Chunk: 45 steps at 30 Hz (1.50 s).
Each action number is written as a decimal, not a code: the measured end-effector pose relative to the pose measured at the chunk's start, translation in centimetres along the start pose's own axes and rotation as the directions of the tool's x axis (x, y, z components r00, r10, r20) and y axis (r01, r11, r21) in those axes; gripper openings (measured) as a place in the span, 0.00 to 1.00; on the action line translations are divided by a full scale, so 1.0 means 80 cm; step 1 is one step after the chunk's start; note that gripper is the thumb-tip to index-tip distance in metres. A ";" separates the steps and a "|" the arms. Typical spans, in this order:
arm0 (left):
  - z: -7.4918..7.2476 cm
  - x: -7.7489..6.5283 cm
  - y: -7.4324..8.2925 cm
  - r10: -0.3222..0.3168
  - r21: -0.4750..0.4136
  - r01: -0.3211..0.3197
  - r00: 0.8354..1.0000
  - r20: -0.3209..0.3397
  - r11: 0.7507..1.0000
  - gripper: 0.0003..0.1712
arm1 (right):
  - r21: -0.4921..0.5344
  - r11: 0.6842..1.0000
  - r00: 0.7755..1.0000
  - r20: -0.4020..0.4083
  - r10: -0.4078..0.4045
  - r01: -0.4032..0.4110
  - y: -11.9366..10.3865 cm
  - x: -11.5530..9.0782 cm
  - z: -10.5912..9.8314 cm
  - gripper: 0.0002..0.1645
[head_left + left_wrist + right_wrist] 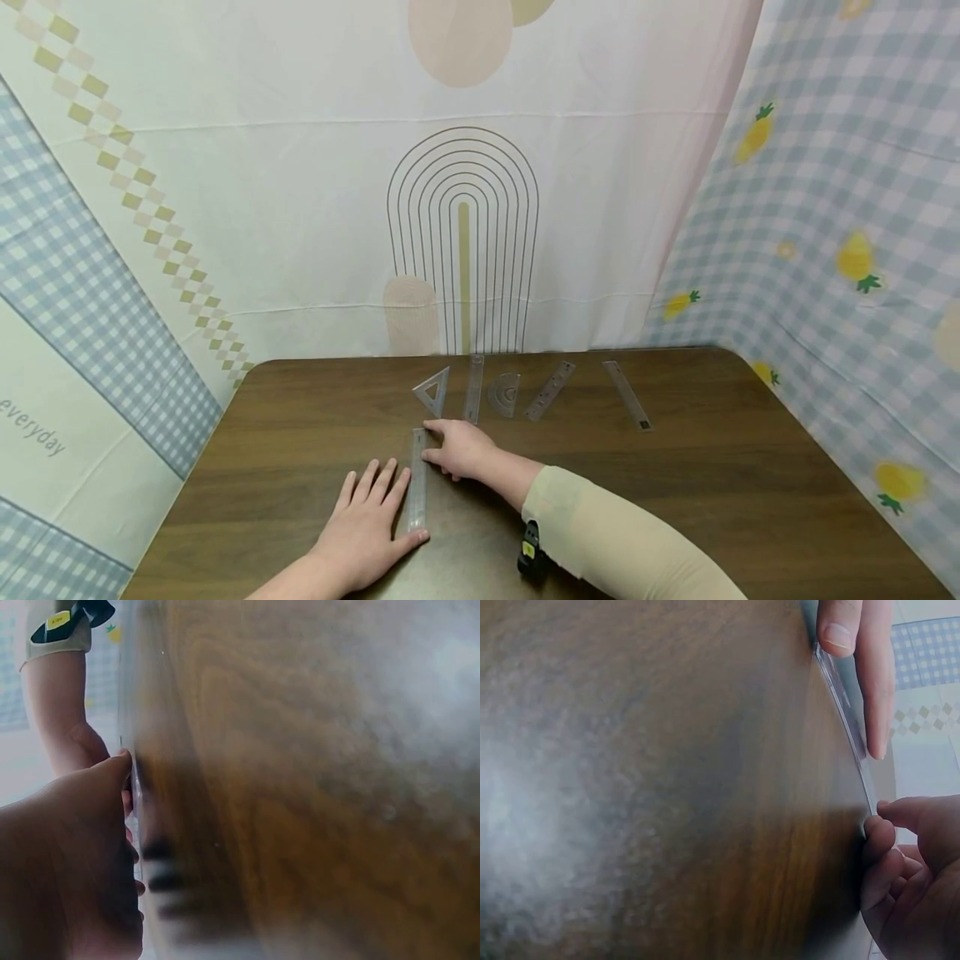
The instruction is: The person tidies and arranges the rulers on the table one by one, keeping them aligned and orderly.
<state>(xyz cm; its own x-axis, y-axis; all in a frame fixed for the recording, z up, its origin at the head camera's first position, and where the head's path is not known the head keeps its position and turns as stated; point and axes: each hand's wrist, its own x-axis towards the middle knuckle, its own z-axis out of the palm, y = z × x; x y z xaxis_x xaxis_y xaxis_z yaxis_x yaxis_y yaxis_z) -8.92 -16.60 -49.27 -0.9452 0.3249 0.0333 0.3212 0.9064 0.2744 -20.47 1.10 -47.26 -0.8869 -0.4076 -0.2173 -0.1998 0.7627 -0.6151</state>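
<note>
One clear ruler [417, 492], we find, is on the table [285, 417], pointing toward the white backdrop [300, 208]. The left hand [363, 529], fingers straight and spread, has its thumb at the near end; the right hand [463, 450] pinches the far end. Beyond, we record a set square [442, 387], a protractor [503, 405] and three other rulers [628, 397].

My right sleeve [630, 533] is running off the head view's bottom edge, and so is my left forearm [300, 581]. I am finding the marks on the clear ruler [417, 492] too small to read. In the left wrist view, my left hand [67, 862] is hiding most of its fingers [139, 888], and the tabletop [337, 787] is looking blurred.
</note>
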 end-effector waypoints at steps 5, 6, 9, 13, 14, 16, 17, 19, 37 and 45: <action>-0.003 0.001 0.003 -0.014 0.014 0.014 1.000 -0.008 1.000 0.53 | 0.036 0.999 1.000 -0.007 -0.015 0.015 0.000 -0.006 -0.002 0.34; -0.005 0.002 0.004 -0.019 0.019 0.019 1.000 -0.002 1.000 0.53 | 0.041 0.999 1.000 -0.011 -0.022 0.022 0.000 -0.007 -0.002 0.33; -0.010 0.004 0.007 -0.035 0.027 0.034 0.999 0.029 0.999 0.52 | 0.058 0.997 0.998 -0.030 -0.048 0.050 0.002 -0.011 -0.003 0.32; -0.017 0.007 0.010 -0.056 0.041 0.054 0.996 0.062 0.998 0.52 | 0.095 0.992 0.996 -0.058 -0.075 0.080 0.005 -0.017 -0.003 0.30; -0.019 0.008 0.011 -0.061 0.045 0.058 0.996 0.069 0.997 0.51 | 0.107 0.991 0.995 -0.064 -0.078 0.085 0.006 -0.018 -0.003 0.30; -0.021 0.010 0.012 -0.060 0.052 0.057 0.996 0.070 0.997 0.51 | 0.119 0.989 0.994 -0.077 -0.083 0.091 0.008 -0.021 -0.004 0.29; -0.022 0.011 0.013 -0.060 0.053 0.056 0.995 0.073 0.997 0.51 | 0.122 0.988 0.993 -0.083 -0.085 0.095 0.009 -0.022 -0.005 0.28; -0.023 0.014 0.014 -0.058 0.060 0.054 0.996 0.072 0.997 0.51 | 0.128 0.986 0.991 -0.098 -0.091 0.104 0.011 -0.026 -0.007 0.28; -0.029 0.035 0.026 -0.022 0.080 0.020 0.999 0.024 0.997 0.49 | 0.183 0.978 0.987 -0.138 -0.076 0.101 0.048 -0.054 -0.028 0.28; -0.031 0.044 0.032 -0.005 0.082 0.003 1.000 0.015 0.997 0.49 | 0.204 0.973 0.984 -0.158 -0.078 0.110 0.061 -0.065 -0.039 0.28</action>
<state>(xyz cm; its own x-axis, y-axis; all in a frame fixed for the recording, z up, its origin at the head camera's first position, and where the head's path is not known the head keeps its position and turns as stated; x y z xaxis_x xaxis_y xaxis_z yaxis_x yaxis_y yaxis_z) -11.57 -13.83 -46.09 -0.9457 0.3245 0.0180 0.3217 0.9267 0.1945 -18.17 8.50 -46.79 -0.9234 -0.3811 -0.0459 -0.2068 0.5948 -0.7768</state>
